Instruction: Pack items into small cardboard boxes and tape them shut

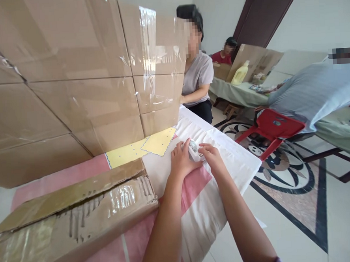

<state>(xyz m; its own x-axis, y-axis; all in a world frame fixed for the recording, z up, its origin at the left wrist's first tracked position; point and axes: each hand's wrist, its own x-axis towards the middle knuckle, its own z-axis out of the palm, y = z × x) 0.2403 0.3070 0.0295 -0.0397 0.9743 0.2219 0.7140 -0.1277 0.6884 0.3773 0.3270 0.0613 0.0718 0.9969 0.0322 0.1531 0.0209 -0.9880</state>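
A small white case-like object (193, 146) with something greyish inside is held just above the cloth-covered table. Its exact kind is too small to tell. Wrapped around its left side and underside is my left hand (180, 160), thumb stretched out below. My right hand (212, 157) pinches at the object's right edge with bent fingers; the fingertips are partly hidden. Behind my hands, two yellow patterned sheets (161, 143) with scalloped edges lie overlapping on the table against the cardboard wall.
A cardboard wall (102, 107) rises along the table's far left side. Nearer, a long cardboard box (79, 220) lies on the pink and white tablecloth (198, 220). One person sits behind the wall; others sit at another table. A red chair (278, 122) stands right.
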